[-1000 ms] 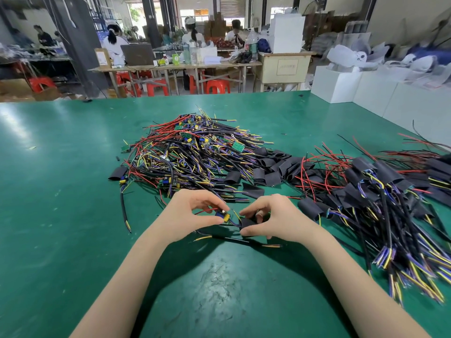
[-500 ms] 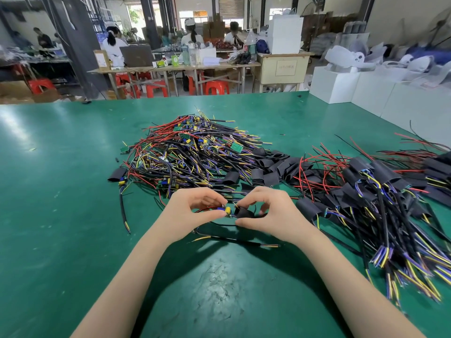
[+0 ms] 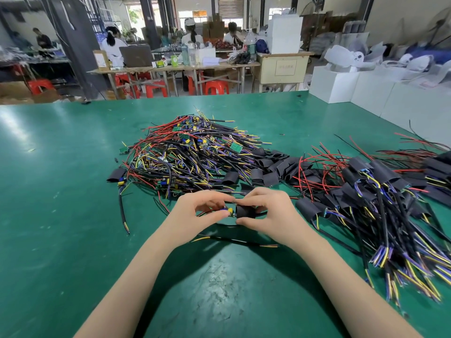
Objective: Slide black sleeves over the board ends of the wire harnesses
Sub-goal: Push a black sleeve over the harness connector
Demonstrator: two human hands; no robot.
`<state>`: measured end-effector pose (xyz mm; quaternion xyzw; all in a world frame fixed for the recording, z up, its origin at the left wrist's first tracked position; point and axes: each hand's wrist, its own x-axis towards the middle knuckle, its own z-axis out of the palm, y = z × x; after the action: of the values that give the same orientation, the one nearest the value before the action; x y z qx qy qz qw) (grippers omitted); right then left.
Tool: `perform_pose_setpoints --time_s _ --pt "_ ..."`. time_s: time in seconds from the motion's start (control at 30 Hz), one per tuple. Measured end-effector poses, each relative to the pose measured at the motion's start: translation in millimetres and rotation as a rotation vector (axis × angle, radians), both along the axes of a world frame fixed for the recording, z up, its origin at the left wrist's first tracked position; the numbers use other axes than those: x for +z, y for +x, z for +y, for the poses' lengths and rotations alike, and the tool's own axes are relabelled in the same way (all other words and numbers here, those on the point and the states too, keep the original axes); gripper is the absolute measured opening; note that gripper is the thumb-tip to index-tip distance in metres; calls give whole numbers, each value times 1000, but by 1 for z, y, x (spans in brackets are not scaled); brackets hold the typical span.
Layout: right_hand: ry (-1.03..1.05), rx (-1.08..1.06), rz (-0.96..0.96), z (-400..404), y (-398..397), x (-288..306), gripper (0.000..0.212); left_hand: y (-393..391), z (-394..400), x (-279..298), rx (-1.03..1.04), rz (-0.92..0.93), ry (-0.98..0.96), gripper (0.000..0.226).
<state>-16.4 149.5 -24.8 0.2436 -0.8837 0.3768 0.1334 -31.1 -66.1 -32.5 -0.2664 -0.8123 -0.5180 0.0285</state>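
Over the green counter, the person's two hands meet just in front of the wire piles. The left hand pinches the board end of a wire harness between thumb and curled fingers; small yellow and blue parts of the board show just past the fingertips. The right hand grips a black sleeve, thumb below and fingers curled over the top. The open mouth of the sleeve faces the board end and touches it; how far the board has gone in, I cannot tell. A black cable with bare coloured tips lies on the counter just under the wrists.

Behind the hands sits a heap of unsleeved harnesses, red, black, yellow and purple wires tangled with little green boards. Just right of that heap lie loose black sleeves, flattened and overlapping. Further right, a second pile of sleeved harnesses spreads toward the counter's edge, wire ends fanning toward the near side. Beyond the counter stand white boxes, red stools and other people at long tables.
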Motion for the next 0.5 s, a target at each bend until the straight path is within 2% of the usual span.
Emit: perform_pose_setpoints --time_s 0.17,0.5 --pt "-56 -10 11 0 0 0 42 -1 1 0 35 31 -33 17" --pt "38 -38 36 1 2 3 41 1 2 1 -3 31 -52 15"
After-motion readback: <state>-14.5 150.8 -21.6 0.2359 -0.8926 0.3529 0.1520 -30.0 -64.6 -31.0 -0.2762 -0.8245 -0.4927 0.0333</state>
